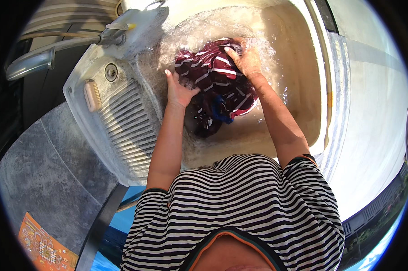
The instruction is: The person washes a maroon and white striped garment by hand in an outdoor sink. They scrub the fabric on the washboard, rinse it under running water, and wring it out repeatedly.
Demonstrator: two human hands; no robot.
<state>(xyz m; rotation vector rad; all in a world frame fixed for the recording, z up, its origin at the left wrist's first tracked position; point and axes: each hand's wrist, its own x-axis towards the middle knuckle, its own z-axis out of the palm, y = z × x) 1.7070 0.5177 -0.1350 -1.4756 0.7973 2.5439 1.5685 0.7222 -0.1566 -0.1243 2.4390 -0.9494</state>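
A soaked maroon garment with white stripes (221, 69) lies bunched in the water of a pale basin (288, 84). A small blue patch shows near its lower end. My right hand (249, 61) holds the upper right of the bundle, thumb on top and the other fingers partly hidden by water and cloth. At the bundle's left side is my left hand (180, 90), one finger raised clear and the thumb against the cloth. Its remaining fingers are hidden, so its grip is unclear. Water churns and foams along the far side of the garment.
Left of the basin is a ribbed washboard (132, 125) with a scrubbing brush (92, 95) and a round drain (111, 72) beside it. A metal faucet (112, 35) stands at the upper left. Below lies a grey surface (65, 162) with an orange patterned item (44, 245).
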